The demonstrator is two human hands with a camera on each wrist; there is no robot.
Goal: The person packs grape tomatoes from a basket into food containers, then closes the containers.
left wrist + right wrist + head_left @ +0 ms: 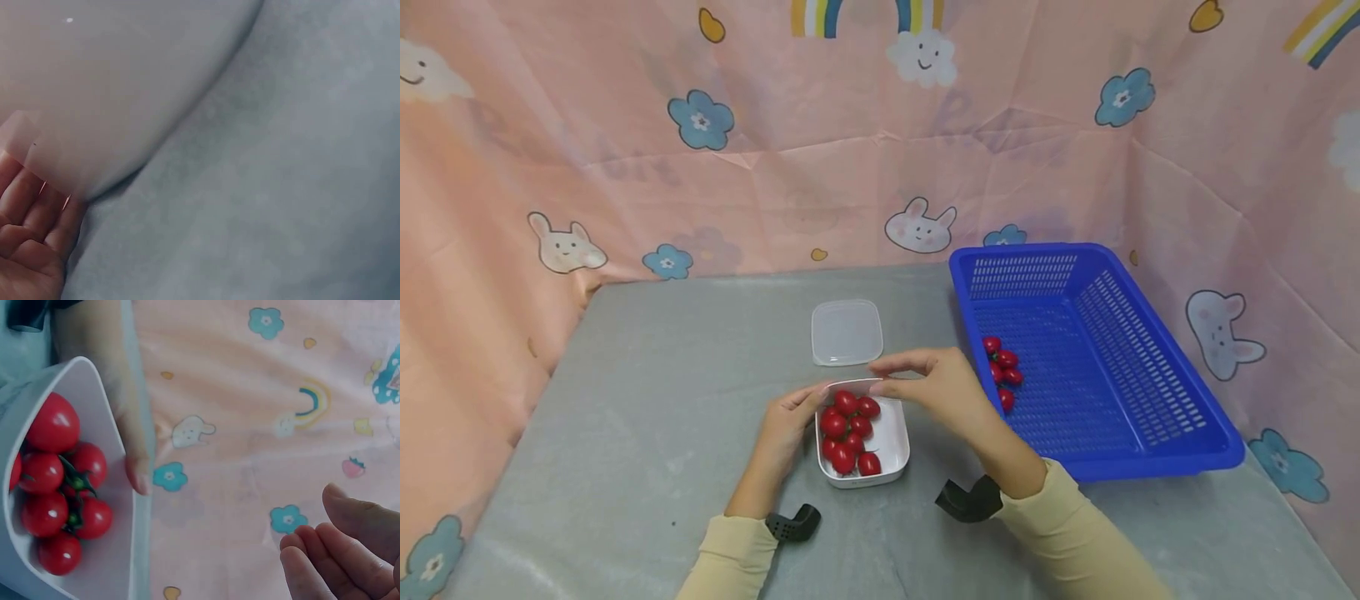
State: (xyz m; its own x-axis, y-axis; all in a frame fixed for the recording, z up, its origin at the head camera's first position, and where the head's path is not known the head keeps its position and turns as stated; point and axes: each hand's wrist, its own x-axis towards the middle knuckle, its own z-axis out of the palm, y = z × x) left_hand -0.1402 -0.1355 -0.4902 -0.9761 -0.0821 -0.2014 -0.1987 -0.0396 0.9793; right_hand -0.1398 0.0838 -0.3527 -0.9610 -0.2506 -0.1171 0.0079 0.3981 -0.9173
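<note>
A white square container stands on the table with several red cherry tomatoes inside, mostly on its left side. Green stems show among these tomatoes in the right wrist view. My left hand rests against the container's outer left wall near the far corner, and its fingers touch the wall in the left wrist view. Over the far right rim is my right hand, thumb and fingers apart, nothing between them. The right wrist view shows its thumb spread from the other fingers.
A blue slotted basket takes up the right of the table, with several cherry tomatoes along its left side. Just beyond the container lies a translucent square lid. A patterned pink cloth hangs behind and beside the grey table.
</note>
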